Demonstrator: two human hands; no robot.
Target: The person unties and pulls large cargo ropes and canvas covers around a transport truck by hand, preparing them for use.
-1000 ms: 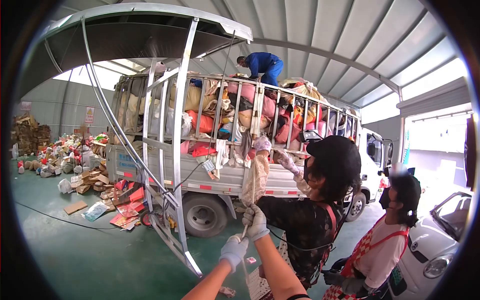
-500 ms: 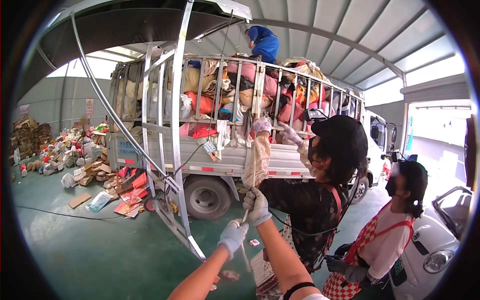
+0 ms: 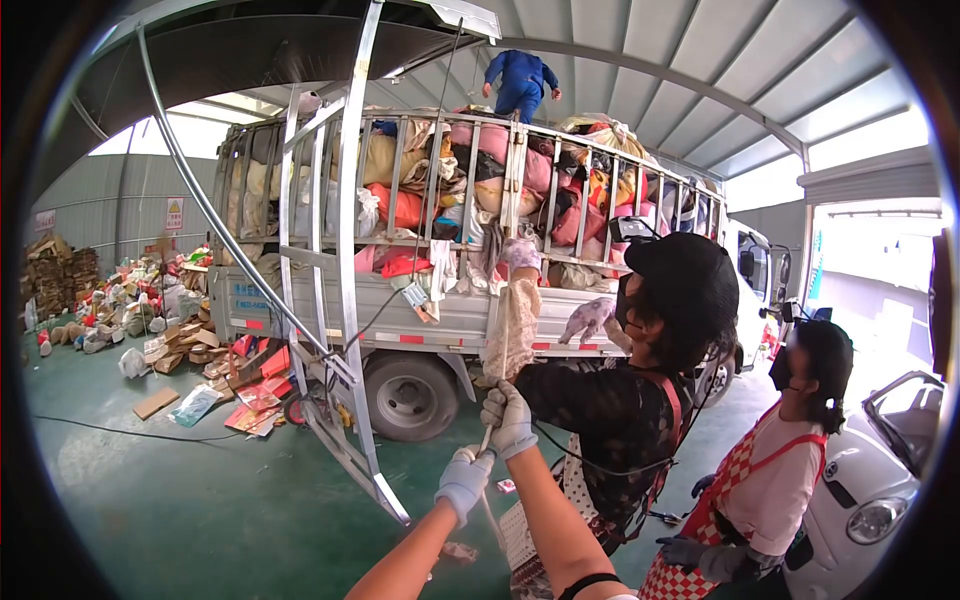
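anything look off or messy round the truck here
Yes. The truck is heaped above its rails with bundles, and cloth hangs out through the side bars. Cardboard and packaging lie strewn over the green floor behind it. A person in blue stands on top of the load.

a recycling or sorting depot under a big shed — the arched corrugated metal roof (image 3: pixel 700 70) and green painted concrete floor (image 3: pixel 180 500) say as much. a small cage-sided truck (image 3: pixel 470 240) stands inside, stuffed to the top with bundled clothes and bedding (image 3: pixel 500 170), with a person in blue overalls (image 3: pixel 520 85) on the load. heaps of flattened cardboard and mixed waste (image 3: pixel 150 320) lie along the far wall — and a white car (image 3: pixel 870 490) sits by the open doorway.
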